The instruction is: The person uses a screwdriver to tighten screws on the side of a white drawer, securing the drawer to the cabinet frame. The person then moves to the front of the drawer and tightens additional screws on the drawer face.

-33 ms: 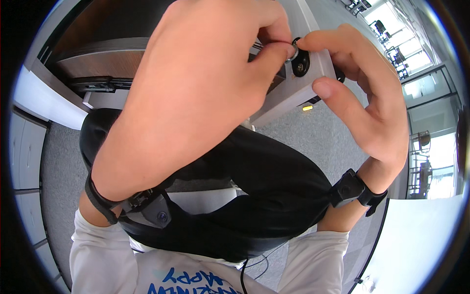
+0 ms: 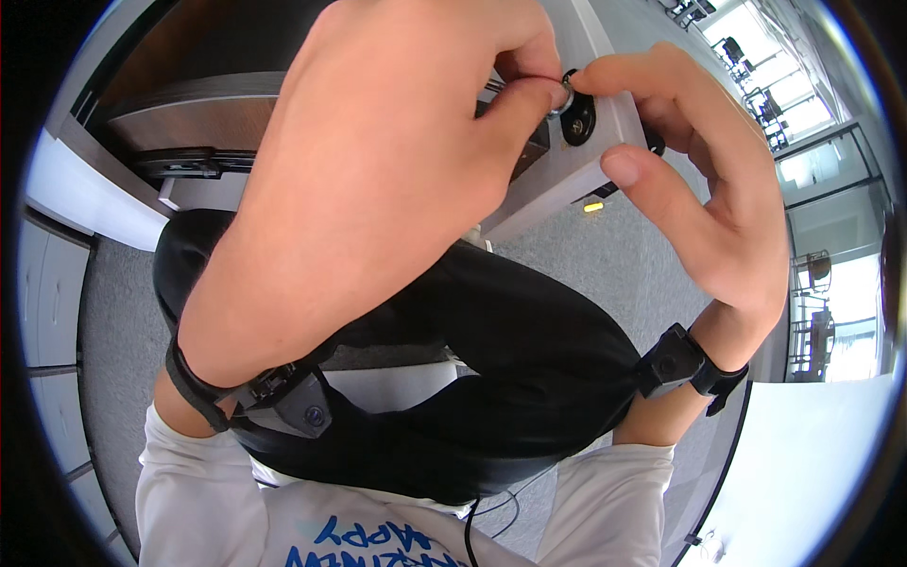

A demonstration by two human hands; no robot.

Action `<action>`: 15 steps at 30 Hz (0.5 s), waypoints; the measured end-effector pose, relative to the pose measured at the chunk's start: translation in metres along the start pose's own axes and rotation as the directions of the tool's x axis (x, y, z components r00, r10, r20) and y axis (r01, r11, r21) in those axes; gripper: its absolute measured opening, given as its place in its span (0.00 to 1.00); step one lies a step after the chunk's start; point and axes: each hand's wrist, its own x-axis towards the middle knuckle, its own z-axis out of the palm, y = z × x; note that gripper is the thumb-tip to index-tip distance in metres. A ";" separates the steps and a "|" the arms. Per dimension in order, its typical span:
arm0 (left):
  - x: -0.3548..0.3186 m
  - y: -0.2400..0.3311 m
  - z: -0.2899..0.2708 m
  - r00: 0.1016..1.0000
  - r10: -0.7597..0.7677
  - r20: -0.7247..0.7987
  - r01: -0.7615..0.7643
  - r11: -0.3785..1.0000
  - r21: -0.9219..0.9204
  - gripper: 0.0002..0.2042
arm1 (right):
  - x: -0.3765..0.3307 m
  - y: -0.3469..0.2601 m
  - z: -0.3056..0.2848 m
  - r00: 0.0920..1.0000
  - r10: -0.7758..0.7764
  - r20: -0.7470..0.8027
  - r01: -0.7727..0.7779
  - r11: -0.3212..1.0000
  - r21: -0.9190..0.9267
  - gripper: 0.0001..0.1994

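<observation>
My left hand reaches across to a white panel, thumb and index finger pinched on a small round silver metal piece. That piece sits against a black oval fitting on the panel's face; its inner end is hidden by my fingertips. From the right comes my right hand, with its index fingertip touching the top of the fitting. Its thumb stays apart from the index finger, close to the panel's edge, and the other fingers curl behind that edge. A dark part pokes out there beside them.
A brown wooden drawer side with a black slide rail lies to the left. My legs in black trousers are under my arms. A small yellow object shows below the panel, over grey carpet. White cabinets line the far left.
</observation>
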 end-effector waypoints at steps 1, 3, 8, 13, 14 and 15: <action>-0.002 0.001 0.000 1.000 0.013 -0.001 -0.013 1.000 -0.015 0.03 | -0.001 0.000 0.000 1.000 0.003 0.016 -0.003 1.000 -0.008 0.19; -0.002 -0.001 0.004 0.995 0.081 -0.063 -0.083 0.996 -0.024 0.03 | -0.002 0.001 0.000 0.999 0.001 0.035 0.000 1.000 -0.020 0.18; 0.001 -0.011 0.020 0.966 0.195 -0.169 -0.185 0.980 0.072 0.04 | 0.002 0.001 -0.002 0.994 0.028 0.101 -0.020 0.997 -0.079 0.19; 0.002 -0.025 0.024 0.905 0.333 -0.266 -0.317 0.943 0.105 0.05 | 0.009 -0.003 -0.002 0.984 -0.176 -0.027 0.176 0.984 -0.007 0.19; 0.000 -0.026 0.022 0.913 0.326 -0.245 -0.310 0.945 0.105 0.05 | 0.008 -0.006 -0.004 0.987 -0.163 -0.003 0.162 0.986 -0.036 0.19; -0.002 -0.027 0.023 0.915 0.331 -0.232 -0.309 0.943 0.125 0.05 | 0.007 -0.009 -0.006 0.989 -0.149 0.021 0.150 0.986 -0.066 0.19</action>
